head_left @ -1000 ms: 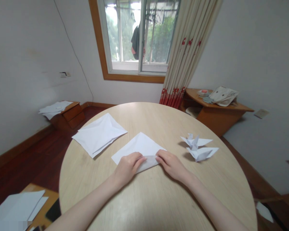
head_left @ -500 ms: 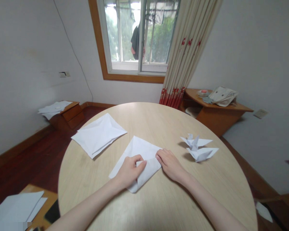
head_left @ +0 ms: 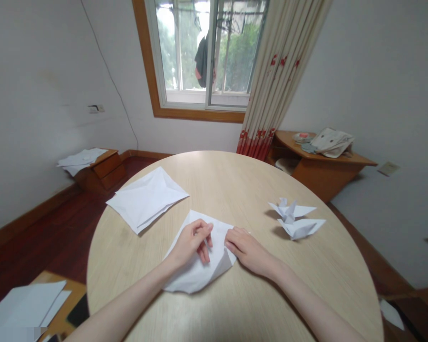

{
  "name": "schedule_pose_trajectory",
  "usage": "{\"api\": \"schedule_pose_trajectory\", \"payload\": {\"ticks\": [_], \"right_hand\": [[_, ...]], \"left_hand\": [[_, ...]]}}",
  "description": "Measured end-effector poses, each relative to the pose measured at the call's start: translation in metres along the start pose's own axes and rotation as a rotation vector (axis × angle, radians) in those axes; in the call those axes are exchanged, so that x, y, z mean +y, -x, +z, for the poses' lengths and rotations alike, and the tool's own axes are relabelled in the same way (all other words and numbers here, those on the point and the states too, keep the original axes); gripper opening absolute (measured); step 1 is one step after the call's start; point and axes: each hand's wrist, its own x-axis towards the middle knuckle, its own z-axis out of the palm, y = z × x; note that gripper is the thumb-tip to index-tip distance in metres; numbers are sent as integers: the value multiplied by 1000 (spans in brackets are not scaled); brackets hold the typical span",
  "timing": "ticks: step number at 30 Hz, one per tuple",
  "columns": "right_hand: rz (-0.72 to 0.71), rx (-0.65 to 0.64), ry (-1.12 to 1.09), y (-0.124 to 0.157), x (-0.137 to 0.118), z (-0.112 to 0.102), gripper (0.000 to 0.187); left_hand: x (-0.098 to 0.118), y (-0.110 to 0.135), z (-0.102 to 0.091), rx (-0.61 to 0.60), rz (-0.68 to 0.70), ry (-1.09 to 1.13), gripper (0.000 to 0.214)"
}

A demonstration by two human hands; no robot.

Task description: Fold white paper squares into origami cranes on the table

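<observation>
A creased white sheet of paper (head_left: 199,275) lies in front of me on the round table, its near fold opened out and its right side slightly raised. My left hand (head_left: 192,240) is over the sheet's left half, fingers loosely bent and apart, with nothing visible in them. At the sheet's right corner, my right hand (head_left: 248,247) has its fingers curled on the edge, gripping it; the fingertips are partly hidden. Two folded paper cranes (head_left: 301,228) stand to the right of this hand, close together.
A stack of white paper sheets (head_left: 146,199) rests at the left of the round wooden table (head_left: 228,180). More paper (head_left: 24,306) lies on a lower surface at bottom left, beside a dark flat object (head_left: 78,311). A corner shelf (head_left: 328,175) holding a cloth bag (head_left: 331,142) stands beyond the right edge.
The folded near flap of the sheet has come open, and the sheet has shifted slightly. My left hand has lifted off the flap and turned; my right hand stays at the right corner.
</observation>
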Motion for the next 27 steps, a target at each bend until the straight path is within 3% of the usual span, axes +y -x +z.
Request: {"api": "schedule_pose_trajectory", "payload": {"ticks": [4, 9, 14, 21, 27], "right_hand": [[-10, -25, -6, 0, -6, -1, 18], [2, -14, -14, 0, -8, 0, 18], [23, -6, -54, 1, -9, -1, 11], [35, 14, -39, 2, -9, -1, 6], [65, 39, 61, 3, -10, -5, 13]], "left_hand": [[-1, -1, -1, 17, 97, -118, 50], [4, 4, 0, -131, 227, -318, 58], [1, 3, -3, -168, 163, -344, 62], [-5, -2, -10, -215, 75, -293, 33], [-6, -3, -12, -211, 8, -333, 20]]}}
